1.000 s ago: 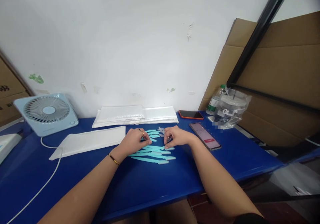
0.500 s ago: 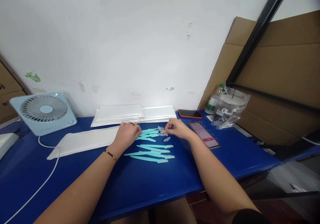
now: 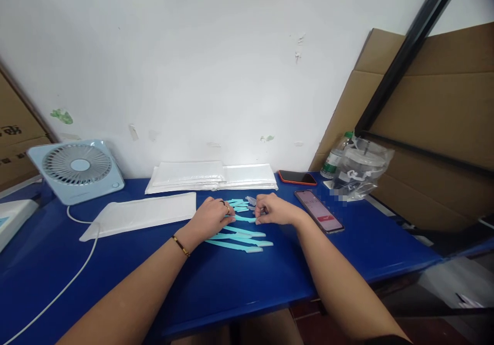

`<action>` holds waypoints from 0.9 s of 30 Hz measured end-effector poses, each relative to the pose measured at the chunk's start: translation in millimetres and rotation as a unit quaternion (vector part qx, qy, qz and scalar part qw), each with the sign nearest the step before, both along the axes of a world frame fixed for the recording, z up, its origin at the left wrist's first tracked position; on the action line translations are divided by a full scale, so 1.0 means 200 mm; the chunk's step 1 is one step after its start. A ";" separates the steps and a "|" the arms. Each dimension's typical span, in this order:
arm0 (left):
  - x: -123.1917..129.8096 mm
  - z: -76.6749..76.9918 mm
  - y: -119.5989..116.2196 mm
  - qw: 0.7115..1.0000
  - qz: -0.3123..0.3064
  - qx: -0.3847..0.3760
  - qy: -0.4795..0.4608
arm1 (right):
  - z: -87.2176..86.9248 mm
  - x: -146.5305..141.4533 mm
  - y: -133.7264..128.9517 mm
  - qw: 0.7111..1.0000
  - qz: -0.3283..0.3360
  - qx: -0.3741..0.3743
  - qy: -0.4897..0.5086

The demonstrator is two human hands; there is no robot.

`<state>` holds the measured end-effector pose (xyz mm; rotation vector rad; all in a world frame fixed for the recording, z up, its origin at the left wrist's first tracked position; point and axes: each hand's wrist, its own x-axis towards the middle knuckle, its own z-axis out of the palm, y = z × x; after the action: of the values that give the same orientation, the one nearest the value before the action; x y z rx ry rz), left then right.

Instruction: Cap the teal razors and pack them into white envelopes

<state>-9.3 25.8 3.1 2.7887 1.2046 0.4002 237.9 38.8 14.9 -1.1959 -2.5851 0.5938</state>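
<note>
Between my hands, just above the blue table, is a turquoise eyebrow razor (image 3: 244,218). My left hand (image 3: 213,216) is closed on its handle end. At the razor's other end my right hand (image 3: 273,210) pinches a small clear blade cap, mostly hidden by the fingertips. Several more eyebrow razors (image 3: 236,247) lie side by side nearer to me, their pale ends pointing right. Behind the hands is another group of turquoise razors (image 3: 240,204), partly covered by my left hand. Loose clear caps (image 3: 250,200) lie beside that group, partly behind my right fingers.
White padded mailers (image 3: 185,173) are stacked along the wall, and a single mailer (image 3: 150,212) lies at left. A blue fan (image 3: 77,170) trails a white cable. Two phones (image 3: 320,212), a bottle (image 3: 335,157) and a bagged cup (image 3: 360,167) stand or lie at right.
My left hand has lifted a razor from the far group and moved right and nearer. My right hand has moved from the loose caps to the razor's end.
</note>
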 end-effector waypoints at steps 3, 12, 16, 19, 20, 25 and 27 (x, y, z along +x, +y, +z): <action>-0.05 0.02 0.04 0.997 0.072 0.037 -0.007 | -0.02 0.02 0.04 0.994 -0.081 0.061 0.049; -0.07 0.08 -0.03 0.996 -0.013 -0.088 -0.020 | 0.00 0.03 0.02 0.994 -0.071 0.020 0.077; -0.03 0.06 -0.06 0.993 -0.001 -0.116 0.009 | 0.03 0.01 -0.03 0.996 -0.007 -0.053 0.071; -0.03 0.05 -0.05 0.994 0.023 -0.102 0.012 | 0.01 0.00 -0.02 0.994 0.037 -0.089 0.047; -0.03 0.06 -0.04 0.995 0.032 -0.091 0.013 | 0.01 0.00 -0.01 0.994 0.041 -0.090 0.046; -0.11 0.08 0.03 0.994 0.104 -0.016 0.006 | -0.02 0.03 0.04 0.994 -0.074 -0.028 0.074; -0.13 0.09 0.04 0.992 0.126 -0.016 -0.010 | -0.02 0.04 0.05 0.988 -0.132 0.005 0.082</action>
<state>-36.2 34.2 20.2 2.6050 1.5495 0.4213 246.2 49.4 10.7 -1.3941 -2.2427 0.5936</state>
